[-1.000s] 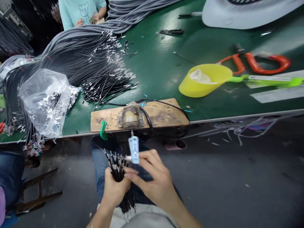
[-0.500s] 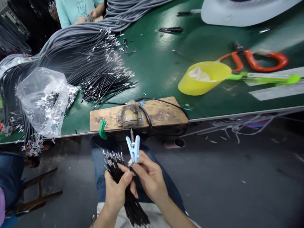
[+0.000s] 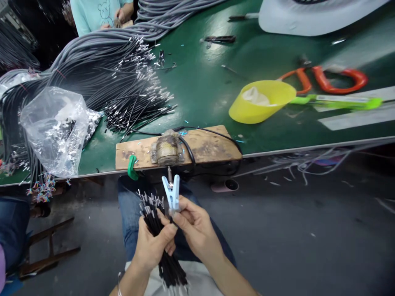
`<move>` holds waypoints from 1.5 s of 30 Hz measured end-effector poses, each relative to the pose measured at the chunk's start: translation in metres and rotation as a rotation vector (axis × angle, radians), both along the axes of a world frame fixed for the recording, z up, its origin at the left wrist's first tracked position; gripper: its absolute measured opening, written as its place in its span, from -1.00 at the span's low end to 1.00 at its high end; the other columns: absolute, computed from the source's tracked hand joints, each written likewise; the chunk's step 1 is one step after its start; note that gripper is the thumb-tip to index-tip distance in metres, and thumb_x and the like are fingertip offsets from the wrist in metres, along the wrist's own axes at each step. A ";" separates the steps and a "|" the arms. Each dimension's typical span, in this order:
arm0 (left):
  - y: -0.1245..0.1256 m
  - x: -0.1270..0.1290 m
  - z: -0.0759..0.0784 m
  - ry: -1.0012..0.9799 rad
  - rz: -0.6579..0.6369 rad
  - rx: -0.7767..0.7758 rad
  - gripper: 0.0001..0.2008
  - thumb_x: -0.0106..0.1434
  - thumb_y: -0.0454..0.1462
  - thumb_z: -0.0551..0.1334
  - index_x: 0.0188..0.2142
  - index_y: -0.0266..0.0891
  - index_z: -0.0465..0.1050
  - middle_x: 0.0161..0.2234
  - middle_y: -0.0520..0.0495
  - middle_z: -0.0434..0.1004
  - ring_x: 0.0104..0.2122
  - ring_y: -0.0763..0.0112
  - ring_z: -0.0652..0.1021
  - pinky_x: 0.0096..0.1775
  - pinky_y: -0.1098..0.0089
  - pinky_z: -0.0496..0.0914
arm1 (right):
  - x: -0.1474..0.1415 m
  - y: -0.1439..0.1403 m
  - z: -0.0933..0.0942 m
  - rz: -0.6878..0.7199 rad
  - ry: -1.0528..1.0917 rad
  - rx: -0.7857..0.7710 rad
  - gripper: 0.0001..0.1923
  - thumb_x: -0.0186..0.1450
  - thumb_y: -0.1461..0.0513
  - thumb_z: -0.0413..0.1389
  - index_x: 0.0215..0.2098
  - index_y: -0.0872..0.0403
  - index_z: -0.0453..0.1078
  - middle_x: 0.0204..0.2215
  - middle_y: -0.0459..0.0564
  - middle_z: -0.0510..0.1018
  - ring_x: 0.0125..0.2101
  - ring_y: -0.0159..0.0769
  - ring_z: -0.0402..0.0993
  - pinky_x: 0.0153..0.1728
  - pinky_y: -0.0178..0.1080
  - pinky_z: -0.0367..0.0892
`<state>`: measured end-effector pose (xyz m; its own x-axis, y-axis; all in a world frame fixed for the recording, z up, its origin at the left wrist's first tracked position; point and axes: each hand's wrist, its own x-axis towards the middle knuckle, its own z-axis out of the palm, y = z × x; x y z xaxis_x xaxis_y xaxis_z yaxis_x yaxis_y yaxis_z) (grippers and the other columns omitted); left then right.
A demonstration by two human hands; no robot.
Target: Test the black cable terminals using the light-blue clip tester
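Observation:
My left hand [image 3: 156,242] is closed around a bundle of short black cables [image 3: 171,269] with silvery tips pointing up toward the bench. My right hand [image 3: 199,230] is pinched just under a light blue clothespin [image 3: 172,192], on what looks like a single black cable; its end is hidden by the fingers and the clip. The clothespin's handles straddle the thin metal shaft [image 3: 169,173] of a small tape-wrapped motor [image 3: 167,150]. That motor sits on a wooden board [image 3: 210,146] at the bench edge. Both hands are close together over the lap.
A green clamp [image 3: 132,167] grips the board's left part. Many grey cables [image 3: 101,53] with stripped ends and a clear plastic bag [image 3: 55,131] cover the bench's left side. To the right are a yellow cup [image 3: 262,109] and orange-handled pliers [image 3: 336,82]. A co-worker [image 3: 95,14] sits opposite.
The view has shifted slightly. My left hand and the cable bundle have tilted a little more upright, closer to the clothespin. My right hand keeps its pinch below the clip.

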<state>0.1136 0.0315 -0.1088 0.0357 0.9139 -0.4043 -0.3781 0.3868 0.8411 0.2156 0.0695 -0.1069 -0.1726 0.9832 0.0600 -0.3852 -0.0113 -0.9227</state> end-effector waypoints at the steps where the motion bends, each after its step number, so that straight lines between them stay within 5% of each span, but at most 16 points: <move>1: 0.000 0.001 -0.001 0.008 0.010 0.007 -0.62 0.02 -0.07 0.32 -0.54 -0.22 0.14 -0.75 0.22 0.07 -0.80 0.72 0.15 -0.73 0.59 0.18 | -0.002 -0.003 0.000 -0.080 -0.041 0.036 -0.90 0.25 0.24 0.06 -0.42 0.04 0.35 -0.51 -0.11 0.33 -0.52 -0.39 0.27 -0.52 -0.36 0.18; 3: 0.000 0.001 -0.002 0.032 0.018 0.016 -0.62 0.01 -0.09 0.33 -0.54 -0.22 0.14 -0.75 0.22 0.09 -0.80 0.71 0.17 -0.73 0.57 0.17 | -0.003 -0.006 0.000 -0.254 -0.154 0.178 -0.90 0.23 0.30 0.06 -0.45 0.04 0.34 -0.52 -0.10 0.32 -0.48 -0.37 0.25 -0.48 -0.34 0.17; 5: 0.001 -0.002 0.001 0.065 0.005 0.025 -0.67 0.03 -0.11 0.32 -0.54 -0.24 0.21 -0.77 0.20 0.12 -0.81 0.69 0.18 -0.73 0.56 0.14 | 0.001 -0.004 -0.001 -0.287 -0.207 0.267 -0.89 0.21 0.31 0.08 -0.48 0.06 0.35 -0.52 -0.08 0.33 -0.45 -0.34 0.24 -0.44 -0.31 0.17; 11: 0.010 -0.015 0.022 0.183 -0.056 0.121 -0.85 0.01 -0.27 0.35 -0.52 -0.34 0.49 -0.63 0.03 0.35 -0.63 0.59 0.32 -0.55 0.49 0.24 | 0.021 0.022 -0.001 0.544 0.211 -0.287 -0.62 0.03 -0.03 0.21 -0.53 0.14 0.34 -0.63 -0.15 0.25 -0.60 -0.46 0.12 -0.58 -0.36 0.07; 14: 0.015 -0.015 0.029 0.213 -0.064 0.163 -0.91 0.00 -0.31 0.36 -0.54 -0.34 0.53 -0.63 0.02 0.34 -0.56 0.54 0.33 -0.46 0.45 0.26 | 0.026 0.037 0.004 0.666 0.190 -0.387 -0.59 -0.10 0.01 0.30 -0.62 0.17 0.33 -0.71 -0.20 0.21 -0.65 -0.53 0.04 -0.63 -0.39 -0.04; 19: 0.015 -0.013 0.032 0.238 0.015 0.187 -0.90 -0.03 -0.29 0.37 -0.56 -0.30 0.52 -0.64 0.04 0.34 -0.57 0.53 0.31 -0.48 0.44 0.24 | 0.026 0.058 0.015 0.361 0.142 -0.367 -0.60 -0.07 -0.02 0.27 -0.62 0.16 0.36 -0.71 -0.18 0.25 -0.66 -0.51 0.07 -0.63 -0.38 -0.01; 24: 0.010 -0.017 0.030 0.200 0.059 0.101 -0.78 -0.07 -0.19 0.39 -0.56 -0.30 0.45 -0.61 0.04 0.33 -0.64 0.58 0.29 -0.60 0.47 0.21 | 0.022 0.045 0.011 0.138 0.033 -0.038 -0.62 0.03 -0.05 0.20 -0.56 0.11 0.39 -0.60 -0.08 0.35 -0.55 -0.37 0.23 -0.54 -0.30 0.17; 30: 0.004 -0.015 0.020 0.084 0.008 -0.045 -0.67 -0.01 -0.05 0.33 -0.57 -0.27 0.34 -0.75 0.15 0.09 -0.78 0.70 0.11 -0.73 0.55 0.02 | 0.018 0.017 0.004 -0.045 -0.189 0.361 -0.97 0.13 0.26 0.18 -0.43 0.06 0.46 -0.55 -0.03 0.44 -0.49 -0.29 0.31 -0.46 -0.22 0.25; 33: 0.002 -0.012 0.017 0.055 -0.009 -0.075 -0.67 0.00 -0.03 0.32 -0.58 -0.23 0.34 -0.78 0.16 0.04 -0.78 0.69 0.09 -0.73 0.54 0.00 | 0.017 0.014 0.007 -0.120 -0.268 0.404 -0.89 0.11 0.37 0.13 -0.51 0.07 0.43 -0.62 -0.06 0.42 -0.56 -0.32 0.28 -0.52 -0.22 0.23; 38: 0.001 -0.011 0.015 0.033 -0.006 -0.086 -0.63 0.01 0.00 0.29 -0.54 -0.26 0.31 -0.76 0.17 0.05 -0.79 0.72 0.10 -0.74 0.56 0.04 | 0.020 0.013 0.008 -0.117 -0.365 0.420 -0.87 0.10 0.38 0.11 -0.54 0.07 0.41 -0.65 -0.06 0.41 -0.59 -0.32 0.26 -0.57 -0.24 0.21; 45: 0.002 -0.012 0.014 0.078 -0.004 -0.044 -0.64 0.02 -0.02 0.30 -0.55 -0.26 0.30 -0.76 0.17 0.09 -0.79 0.70 0.13 -0.74 0.55 0.06 | 0.022 0.012 0.005 0.021 -0.243 0.304 -0.93 0.16 0.28 0.14 -0.47 0.06 0.45 -0.56 -0.02 0.46 -0.48 -0.27 0.30 -0.43 -0.20 0.24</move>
<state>0.1019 0.0336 -0.0946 0.0059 0.8951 -0.4459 -0.3103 0.4255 0.8501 0.2380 0.0812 -0.1020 -0.2378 0.9229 0.3027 -0.1578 0.2708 -0.9496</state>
